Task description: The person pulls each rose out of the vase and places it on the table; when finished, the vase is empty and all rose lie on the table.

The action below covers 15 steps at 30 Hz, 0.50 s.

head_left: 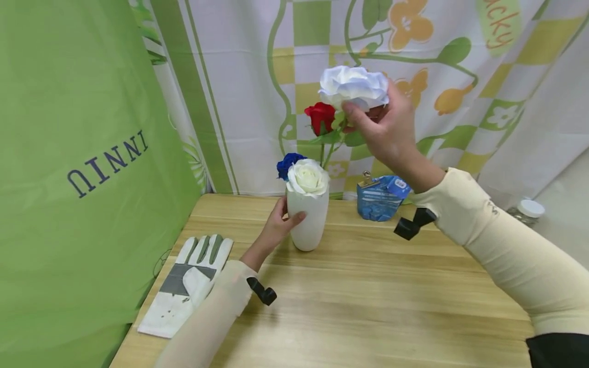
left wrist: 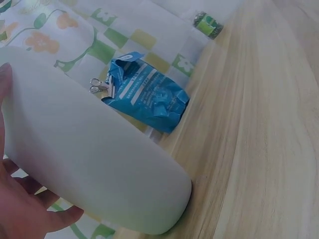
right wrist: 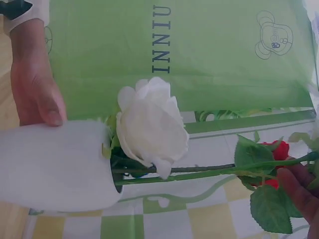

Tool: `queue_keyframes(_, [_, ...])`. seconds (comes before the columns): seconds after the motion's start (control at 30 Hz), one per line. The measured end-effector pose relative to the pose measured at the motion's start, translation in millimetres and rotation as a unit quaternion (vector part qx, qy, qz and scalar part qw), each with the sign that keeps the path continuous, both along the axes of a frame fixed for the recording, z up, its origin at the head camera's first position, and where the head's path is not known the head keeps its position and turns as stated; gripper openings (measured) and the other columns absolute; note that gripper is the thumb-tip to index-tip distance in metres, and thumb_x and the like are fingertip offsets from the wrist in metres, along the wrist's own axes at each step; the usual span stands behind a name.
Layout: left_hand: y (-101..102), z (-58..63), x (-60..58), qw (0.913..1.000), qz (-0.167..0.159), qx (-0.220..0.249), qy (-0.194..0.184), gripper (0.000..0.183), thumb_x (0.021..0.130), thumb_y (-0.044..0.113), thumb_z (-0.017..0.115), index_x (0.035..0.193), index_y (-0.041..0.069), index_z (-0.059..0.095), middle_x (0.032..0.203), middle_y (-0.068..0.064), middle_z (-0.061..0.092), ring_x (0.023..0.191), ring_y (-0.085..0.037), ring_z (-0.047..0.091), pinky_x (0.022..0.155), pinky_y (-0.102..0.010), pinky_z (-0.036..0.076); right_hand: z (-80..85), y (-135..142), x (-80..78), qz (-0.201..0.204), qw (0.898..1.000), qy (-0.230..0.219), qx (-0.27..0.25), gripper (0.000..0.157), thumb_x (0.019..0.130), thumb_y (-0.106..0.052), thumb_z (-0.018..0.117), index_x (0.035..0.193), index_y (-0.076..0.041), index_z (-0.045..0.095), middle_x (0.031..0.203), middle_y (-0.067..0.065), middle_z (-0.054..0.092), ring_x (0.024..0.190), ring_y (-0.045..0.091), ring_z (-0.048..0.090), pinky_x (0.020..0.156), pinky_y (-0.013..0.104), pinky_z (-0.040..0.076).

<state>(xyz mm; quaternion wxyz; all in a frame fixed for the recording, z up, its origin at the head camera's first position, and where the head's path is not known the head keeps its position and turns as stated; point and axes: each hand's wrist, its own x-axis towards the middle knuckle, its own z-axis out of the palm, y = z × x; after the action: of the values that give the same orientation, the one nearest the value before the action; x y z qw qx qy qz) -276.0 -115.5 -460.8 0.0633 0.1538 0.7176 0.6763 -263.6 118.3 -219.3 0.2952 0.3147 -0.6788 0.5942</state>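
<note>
A tall white vase [head_left: 309,225] stands upright on the wooden table, and my left hand [head_left: 277,223] grips its left side with the thumb across the front. My right hand [head_left: 392,128] pinches a pale bluish-white artificial flower [head_left: 353,86] just under its bloom, high above the vase. In the right wrist view its green stem [right wrist: 209,175] runs down into the vase mouth. A cream-white rose [head_left: 308,177] and a blue flower [head_left: 288,165] sit at the rim. Behind the right hand's fingers, a red rose [head_left: 320,117] rises on its own stem.
A blue bag [head_left: 378,199] closed with a metal clip stands at the table's back edge, right of the vase. White-and-grey work gloves [head_left: 184,291] lie at the left. A lidded jar [head_left: 529,210] is at the back right. Curtains hang behind, with green cloth [head_left: 83,230] leftward.
</note>
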Motion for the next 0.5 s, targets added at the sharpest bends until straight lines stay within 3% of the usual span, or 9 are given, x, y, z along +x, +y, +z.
queue_keyframes(0.13, [0,1.2,0.8,0.9999,0.005,-0.011,-0.002,0.088,0.085,0.056,0.074,0.152,0.015,0.032,0.154,-0.011,0.042,0.145,-0.031,0.039,0.117,-0.054,0.037,-3.6,8,-1.8,0.013,0.997,0.041,-0.066,0.035,0.083,-0.005,0.071,0.117,-0.004,0.063,0.100,0.003,0.068,0.072,0.013,0.069,0.061,0.023,0.059])
queue_keyframes(0.27, [0,2.1,0.8,0.9999,0.007,-0.013,0.000,0.084,0.088,0.052,0.073,0.152,0.016,0.032,0.153,-0.011,0.043,0.144,-0.031,0.040,0.117,-0.055,0.038,-3.2,12,-0.1,0.060,0.990,0.065,-0.109,0.037,0.080,-0.005,0.073,0.116,0.002,0.064,0.101,0.009,0.069,0.073,0.017,0.069,0.061,0.024,0.059])
queue_keyframes(0.37, [1,2.2,0.4,0.9999,0.005,-0.012,0.003,0.090,0.084,0.059,0.073,0.152,0.016,0.032,0.153,-0.011,0.043,0.144,-0.031,0.040,0.117,-0.054,0.038,-5.9,15,5.7,0.075,0.988,0.087,-0.108,0.039,0.080,-0.009,0.075,0.115,0.004,0.063,0.104,0.008,0.070,0.078,0.016,0.067,0.062,0.022,0.058])
queue_keyframes(0.5, [3,2.0,-0.5,0.9999,0.005,-0.012,0.004,0.103,0.075,0.070,0.073,0.152,0.016,0.032,0.153,-0.012,0.043,0.143,-0.031,0.041,0.116,-0.054,0.039,-14.5,20,20.8,0.039,0.987,0.142,-0.066,0.049,0.080,-0.023,0.079,0.106,0.013,0.061,0.100,0.001,0.070,0.078,0.009,0.061,0.060,0.013,0.051])
